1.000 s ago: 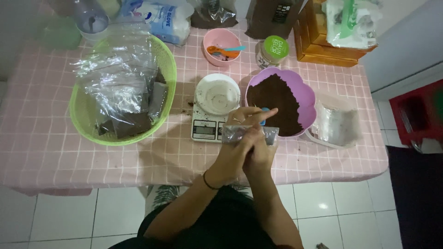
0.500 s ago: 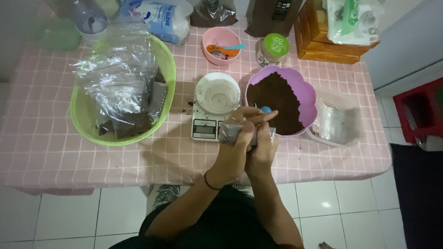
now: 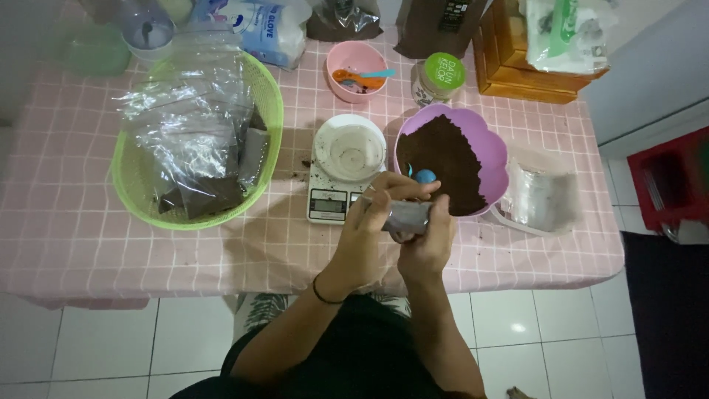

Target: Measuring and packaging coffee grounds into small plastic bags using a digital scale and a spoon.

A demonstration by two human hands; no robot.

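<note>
Just below the middle of the frame, both hands meet over the near edge of the pink checked table (image 3: 88,244). Between them is a small clear plastic pouch (image 3: 408,216) with a grey, filled look, held in the air in front of the kitchen scale (image 3: 336,193) and just left of the purple bowl (image 3: 493,151).

The left hand (image 3: 369,229) wraps the pouch from the left, fingers curled over its top edge. The right hand (image 3: 430,240) closes on it from below and the right, with the thumb pressed against its side. Both hands are clamped on the pouch, neither one slack.

The pouch looks light and soft: thin film that would crumple and slide under the fingers, with loose contents that would shift if it were tipped. It seems best held near its ends, where the film is flat, rather than squeezed in the middle. A firm pinch should be enough, since nothing about it looks fragile, though the film could split at a seam.

Its long axis runs nearly level across the frame, from left to right, tilted slightly down towards the right. I cannot tell which end is the mouth, because the fingers cover both ends.

The purple bowl holds dark brown powder, and a blue scoop (image 3: 424,176) sticks out of it just above the hands. A white dish (image 3: 350,148) sits on the scale. At the left of the frame, a green basket (image 3: 269,111) holds more plastic bags.
</note>
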